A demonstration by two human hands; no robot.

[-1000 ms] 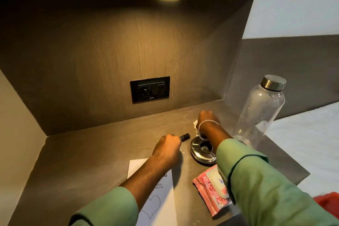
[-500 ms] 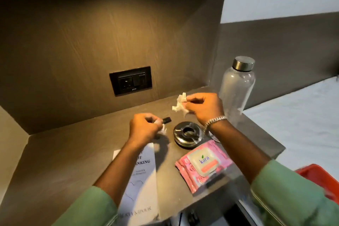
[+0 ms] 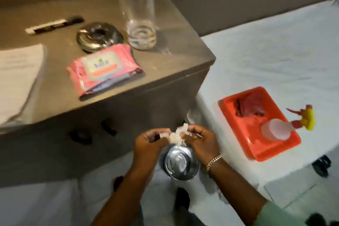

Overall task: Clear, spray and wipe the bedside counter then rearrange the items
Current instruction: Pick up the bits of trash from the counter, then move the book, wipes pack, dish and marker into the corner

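My left hand (image 3: pixel 148 143) and my right hand (image 3: pixel 200 140) meet in front of the counter's side, both pinching crumpled white tissue scraps (image 3: pixel 177 134). Directly below them stands a shiny metal bin (image 3: pixel 180 164) on the floor. On the grey bedside counter (image 3: pixel 174 51) lie a pink wet-wipes pack (image 3: pixel 102 69), a metal ashtray (image 3: pixel 99 35), a black-and-white marker (image 3: pixel 53 24), a white printed sheet (image 3: pixel 16 77) at the left, and a clear water bottle (image 3: pixel 139 14) whose top is cut off by the frame.
On the white bed (image 3: pixel 266 46) at the right sits an orange tray (image 3: pixel 244 130) holding a red cloth (image 3: pixel 251 105) and a spray bottle (image 3: pixel 286 127) with a yellow-red trigger. Dark shapes lie on the floor near my arms.
Both hands lifted the tissue scraps off the counter and came down together over the metal bin. The marker now lies on the counter. My view swung down and to the right.
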